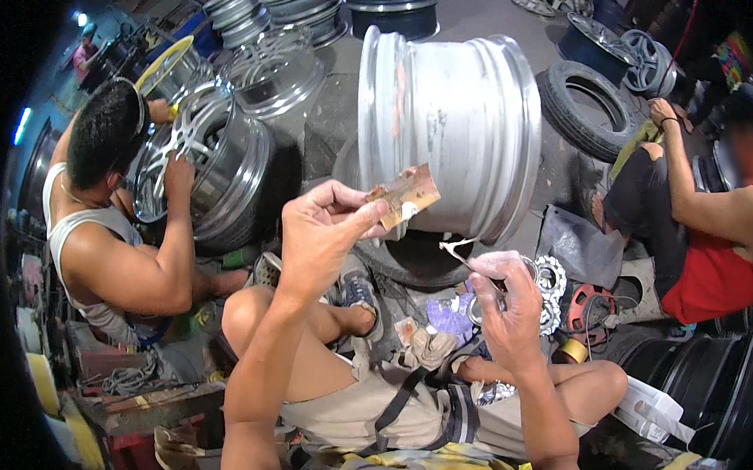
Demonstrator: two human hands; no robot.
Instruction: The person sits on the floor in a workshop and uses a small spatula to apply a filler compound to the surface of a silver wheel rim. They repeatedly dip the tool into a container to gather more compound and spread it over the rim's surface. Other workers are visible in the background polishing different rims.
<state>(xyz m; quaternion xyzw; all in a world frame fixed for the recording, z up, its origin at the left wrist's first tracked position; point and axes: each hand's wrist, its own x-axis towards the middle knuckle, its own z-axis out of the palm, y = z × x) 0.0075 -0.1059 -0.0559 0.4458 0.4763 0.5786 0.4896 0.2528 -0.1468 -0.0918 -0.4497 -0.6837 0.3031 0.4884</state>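
Note:
Pinched in my left hand (322, 233) is a small brown card-like piece (412, 190) with a dab of white paste on its lower edge. My right hand (508, 304) grips a thin applicator; its tip carries white paste (456, 248) that stands off in stringy points. The applicator's exact kind is hidden by the fingers. Both hands are raised over my lap, apart from each other. Just beyond them a big silver wheel rim (457, 121) lies on its side on a black tire (409, 266), its barrel turned to me, with patchy grey marks.
At left a person in a white tank top works on a spoked rim (191, 143). On the right sits a person in a red top (728, 259), near a loose tire (588, 110). A red reel-like tool (590, 307), yellow tape (573, 351) and a white box (646, 406) lie at my right.

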